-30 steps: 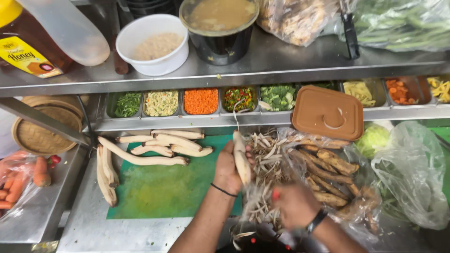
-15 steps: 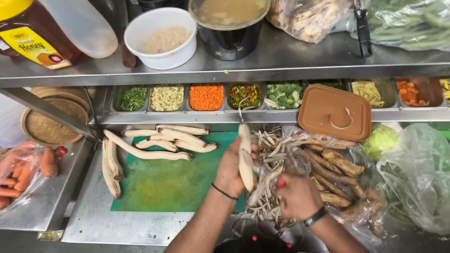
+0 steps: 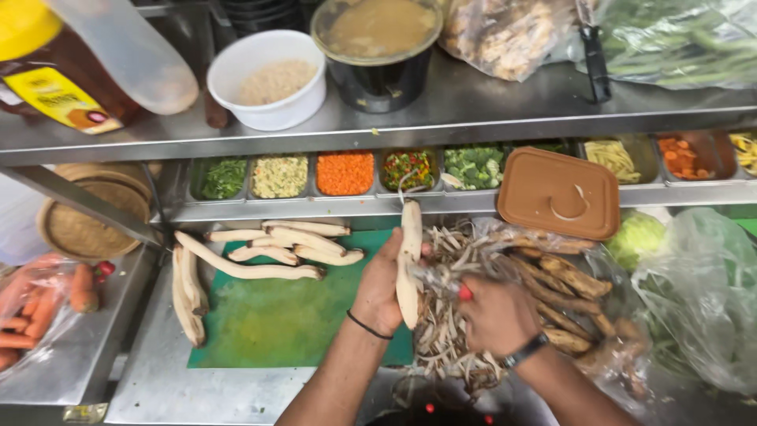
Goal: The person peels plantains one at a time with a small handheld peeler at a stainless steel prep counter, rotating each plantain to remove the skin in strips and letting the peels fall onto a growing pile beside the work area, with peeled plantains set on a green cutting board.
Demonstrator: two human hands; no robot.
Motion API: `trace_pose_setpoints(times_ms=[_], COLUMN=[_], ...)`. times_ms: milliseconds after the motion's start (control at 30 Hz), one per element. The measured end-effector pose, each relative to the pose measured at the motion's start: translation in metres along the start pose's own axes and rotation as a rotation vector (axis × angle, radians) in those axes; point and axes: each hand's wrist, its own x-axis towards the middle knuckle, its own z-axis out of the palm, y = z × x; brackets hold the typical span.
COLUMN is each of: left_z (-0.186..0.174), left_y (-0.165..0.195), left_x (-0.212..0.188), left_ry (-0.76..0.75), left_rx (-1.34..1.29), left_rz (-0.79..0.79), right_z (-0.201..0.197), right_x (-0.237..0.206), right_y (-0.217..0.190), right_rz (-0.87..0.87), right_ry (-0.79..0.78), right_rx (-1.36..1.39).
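My left hand (image 3: 380, 285) grips a long pale peeled root (image 3: 409, 260), held upright over the right edge of the green cutting board (image 3: 276, 323). My right hand (image 3: 495, 314) is closed on a peeler with a red part (image 3: 465, 293) right beside the root, above a heap of brown peelings (image 3: 449, 339). Several peeled roots (image 3: 268, 251) lie along the top and left side of the board. Unpeeled brown roots (image 3: 568, 284) are piled to the right on a clear plastic bag.
A row of steel trays holds chopped vegetables (image 3: 344, 173); a brown lid (image 3: 558, 192) covers one. The shelf above carries a white bowl (image 3: 268, 79), a dark pot (image 3: 378, 51) and a bottle (image 3: 47, 79). Bagged carrots (image 3: 35, 308) left, bagged greens (image 3: 698, 292) right.
My left hand has lifted the peeled root slightly up and away from me. My right hand stays close beside it over the peelings.
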Motion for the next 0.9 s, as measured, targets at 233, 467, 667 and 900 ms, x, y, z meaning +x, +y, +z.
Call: trace_pose_setpoints(times_ms=[233, 467, 667, 900], left_z=[-0.031, -0.019, 0.006, -0.029], left_y=[-0.031, 0.012, -0.01, 0.019], left_x=[0.024, 0.035, -0.003, 0.024], left_ry=[0.18, 0.112, 0.08, 0.225], left_rx=[-0.079, -0.371, -0.049, -0.166], left_rz=[-0.036, 0.064, -0.018, 0.215], right_z=[-0.005, 0.01, 0.006, 0.047], right_x=[-0.005, -0.039, -0.005, -0.058], right_y=[0.0, -0.011, 0.01, -0.007], right_rz=[-0.199, 0.048, -0.016, -0.201], right_ry=[-0.246, -0.453, -0.004, -0.337], right_rx=[-0.1, 0.321, 0.048, 0.165])
